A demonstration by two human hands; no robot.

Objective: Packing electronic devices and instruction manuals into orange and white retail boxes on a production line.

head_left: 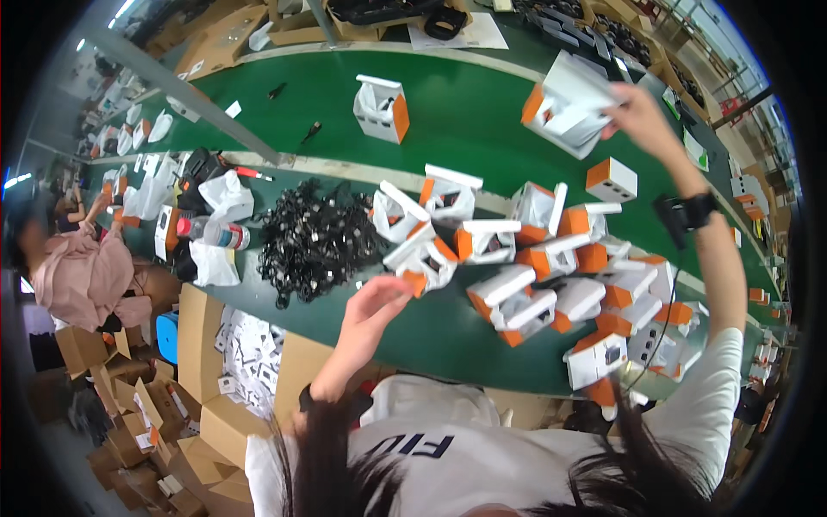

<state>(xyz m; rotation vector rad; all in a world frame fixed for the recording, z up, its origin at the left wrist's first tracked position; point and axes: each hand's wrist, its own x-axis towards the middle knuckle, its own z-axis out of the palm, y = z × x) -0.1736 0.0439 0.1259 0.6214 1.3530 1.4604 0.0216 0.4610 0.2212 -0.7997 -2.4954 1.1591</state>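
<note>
My right hand [642, 121] reaches far out to the right over the green conveyor belt. Its fingers grip the edge of an open white-and-orange box [564, 112], whose raised lid and white plastic bag show. My left hand [372, 308] is at the near edge of the work surface, fingers loosely bent and apart, holding nothing I can see. Its fingertips are right by an open white-and-orange box [424, 261] with a white bag inside; whether they touch it is unclear. To its upper left lies a heap of black cables [314, 241].
Several open boxes [556, 254] crowd the surface before me. A closed box [612, 179] and an open box [379, 108] sit on the belt. A carton of white leaflets [250, 358] stands lower left. A bottle [226, 235] lies beyond the cables. A co-worker [86, 267] sits far left.
</note>
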